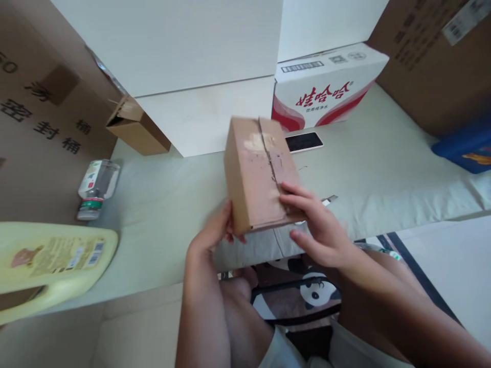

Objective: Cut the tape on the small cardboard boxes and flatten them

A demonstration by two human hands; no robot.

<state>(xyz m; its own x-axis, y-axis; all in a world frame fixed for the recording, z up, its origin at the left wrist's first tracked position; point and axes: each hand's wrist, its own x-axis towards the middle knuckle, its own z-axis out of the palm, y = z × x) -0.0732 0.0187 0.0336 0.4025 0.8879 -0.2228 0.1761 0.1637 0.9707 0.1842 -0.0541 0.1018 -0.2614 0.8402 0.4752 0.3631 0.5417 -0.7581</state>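
A small brown cardboard box is tilted above the table's front edge. Its upper face has a centre seam, a torn pale patch and dark marks. My left hand grips the box at its lower left, with some fingers hidden beneath. My right hand lies with stretched fingers on the box's right side, the thumb apart from it. Just beyond those fingers shows the tip of what looks like a utility knife; the rest is mostly hidden behind the hand.
On the cloth-covered table are a phone, a white-and-red carton, another small brown box, a plastic bottle and a yellow jug. A blue object sits right. Large cartons stand on both sides.
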